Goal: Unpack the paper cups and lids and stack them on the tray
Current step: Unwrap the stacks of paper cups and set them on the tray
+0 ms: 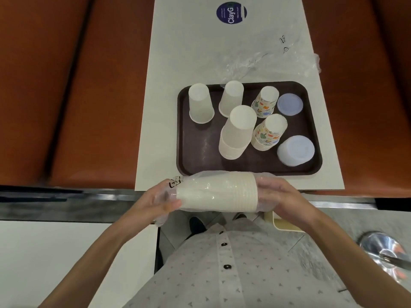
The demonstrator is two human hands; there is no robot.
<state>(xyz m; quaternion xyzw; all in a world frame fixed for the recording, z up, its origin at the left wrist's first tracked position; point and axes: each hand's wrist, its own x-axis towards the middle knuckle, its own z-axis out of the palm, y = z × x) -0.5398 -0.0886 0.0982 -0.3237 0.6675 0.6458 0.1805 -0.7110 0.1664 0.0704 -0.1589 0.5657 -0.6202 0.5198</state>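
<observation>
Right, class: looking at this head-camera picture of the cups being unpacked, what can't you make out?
- Head view: how many cups are in the wrapped stack; the rims merge under the glossy plastic wrap.
- Whether the wrap is open yet; the left hand and right hand cover both ends.
- How many lids are in the near lid pile on the tray; the edges blur.
- The small print on the empty bag: too small.

Setting: a café or fast-food dining area. Indicators: a narrow white bench (178, 52) flanked by brown padded booth seating (100, 85), a brown serving tray (200, 158), and a round branded sticker (231, 13) on the benchtop.
</observation>
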